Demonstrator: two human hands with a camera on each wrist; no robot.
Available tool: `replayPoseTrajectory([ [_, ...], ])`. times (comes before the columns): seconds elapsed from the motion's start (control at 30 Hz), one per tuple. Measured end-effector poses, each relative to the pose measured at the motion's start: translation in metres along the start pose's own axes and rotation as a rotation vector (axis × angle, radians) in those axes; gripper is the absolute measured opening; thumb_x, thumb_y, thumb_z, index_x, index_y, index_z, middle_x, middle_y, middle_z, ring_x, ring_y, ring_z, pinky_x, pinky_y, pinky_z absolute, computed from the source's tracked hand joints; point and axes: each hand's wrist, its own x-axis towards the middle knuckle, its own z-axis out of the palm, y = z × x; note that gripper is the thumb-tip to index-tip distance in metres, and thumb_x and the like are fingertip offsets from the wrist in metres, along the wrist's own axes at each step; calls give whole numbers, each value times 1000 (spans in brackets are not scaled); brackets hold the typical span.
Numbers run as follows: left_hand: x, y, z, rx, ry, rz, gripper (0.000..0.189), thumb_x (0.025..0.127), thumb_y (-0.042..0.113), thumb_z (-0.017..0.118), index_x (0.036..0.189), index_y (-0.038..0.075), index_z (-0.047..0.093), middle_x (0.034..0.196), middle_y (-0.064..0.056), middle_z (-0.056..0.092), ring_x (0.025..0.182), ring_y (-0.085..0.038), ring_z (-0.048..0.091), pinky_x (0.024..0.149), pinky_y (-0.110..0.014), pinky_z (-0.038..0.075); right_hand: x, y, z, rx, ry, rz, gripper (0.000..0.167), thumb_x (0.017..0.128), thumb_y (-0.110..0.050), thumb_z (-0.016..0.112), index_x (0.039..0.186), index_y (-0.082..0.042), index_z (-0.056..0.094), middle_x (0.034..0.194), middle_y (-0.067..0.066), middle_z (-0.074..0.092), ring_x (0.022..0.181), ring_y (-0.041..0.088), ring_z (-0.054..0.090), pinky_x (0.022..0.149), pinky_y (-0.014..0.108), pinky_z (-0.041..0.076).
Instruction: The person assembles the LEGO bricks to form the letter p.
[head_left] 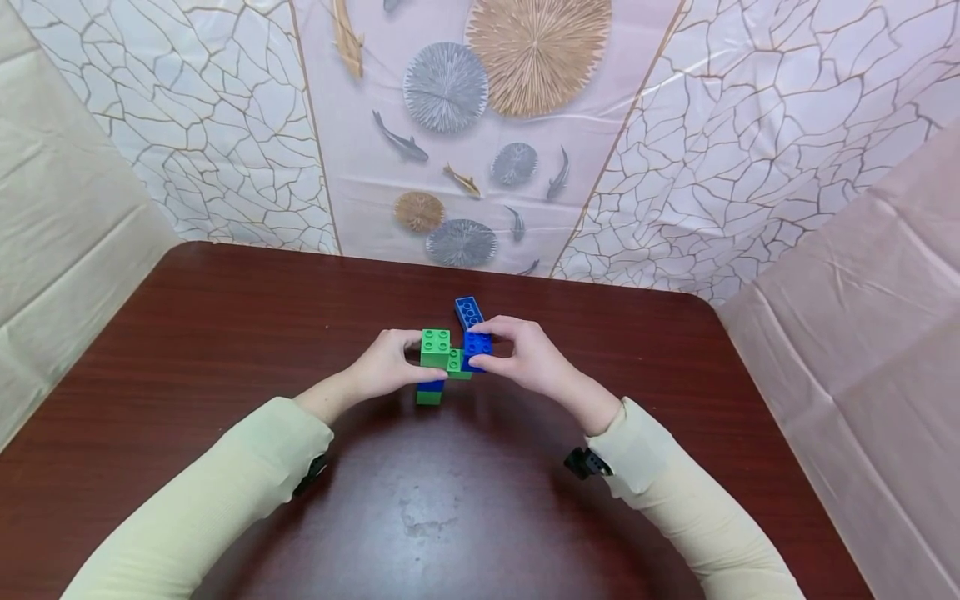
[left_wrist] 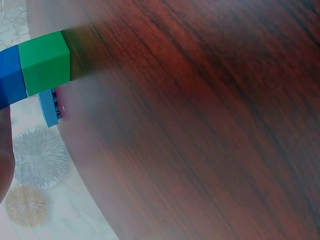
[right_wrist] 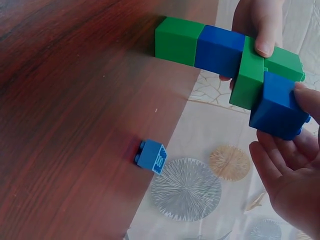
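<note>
A stack of toy building bricks stands between the hands. At its foot is a green brick, with a blue brick on it. Across these lies a longer green brick, sticking out to the right. My left hand grips the upper green brick between thumb and fingers. The right hand pinches a blue brick over the longer green brick's free end, thumb on the near side, fingers on the far side. In the left wrist view, the lowest green brick shows.
Behind the stack, a loose blue brick lies upside down on the dark wooden table, its hollow side up. Patterned cloth hangs beyond the table's far edge, and plain cloth borders the sides.
</note>
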Motion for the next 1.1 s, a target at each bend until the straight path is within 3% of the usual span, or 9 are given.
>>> replayPoseTrajectory([
  [0.3, -1, -1, 0, -3, 1, -1, 41, 77, 26, 77, 112, 8, 65, 103, -6, 71, 95, -16, 65, 86, -33, 53, 0, 1, 3, 11, 11, 12, 41, 80, -17, 74, 117, -3, 63, 111, 13, 65, 98, 22, 61, 90, 40, 52],
  [0.47, 0, 0, 0, -17, 5, 1, 41, 77, 26, 77, 111, 8, 66, 103, -6, 71, 94, -15, 65, 85, -33, 53, 0, 8, 1, 94, -21, 55, 43, 82, -19, 72, 121, -4, 61, 112, 13, 65, 99, 24, 60, 91, 45, 50],
  [0.6, 0, 0, 2, -22, 5, -5, 40, 77, 26, 77, 110, 8, 66, 101, -6, 71, 93, -15, 65, 84, -32, 53, 2, 17, -1, 182, -38, 112, 40, 88, -21, 66, 124, -4, 59, 114, 13, 64, 99, 23, 60, 88, 43, 51],
  [0.73, 0, -1, 3, -19, 13, -6, 39, 76, 25, 78, 109, 7, 66, 100, -5, 72, 93, -15, 66, 85, -32, 53, 8, 27, -1, 303, 30, 167, 32, 97, -21, 51, 120, 1, 59, 114, 21, 63, 98, 29, 62, 88, 43, 52],
  [0.83, 0, 0, 3, -16, 13, -12, 38, 76, 24, 78, 109, 7, 66, 100, -6, 72, 94, -15, 66, 86, -33, 53, 17, 36, -1, 339, 131, 245, 31, 97, -22, 51, 116, 2, 60, 110, 24, 63, 97, 36, 62, 88, 48, 51],
  [0.97, 0, 1, 2, -16, 11, -26, 38, 77, 24, 77, 109, 7, 66, 101, -6, 71, 95, -16, 65, 87, -34, 52, 29, 52, 4, 264, 227, 376, 34, 90, -24, 63, 114, 0, 62, 105, 20, 65, 92, 32, 61, 82, 39, 53],
  [1.1, 0, 0, 1, -8, 10, -27, 38, 77, 25, 77, 109, 8, 66, 102, -5, 71, 96, -16, 65, 87, -34, 52, 39, 66, 16, 171, 214, 466, 44, 86, -28, 68, 119, -1, 59, 108, 19, 64, 98, 28, 60, 85, 35, 51],
])
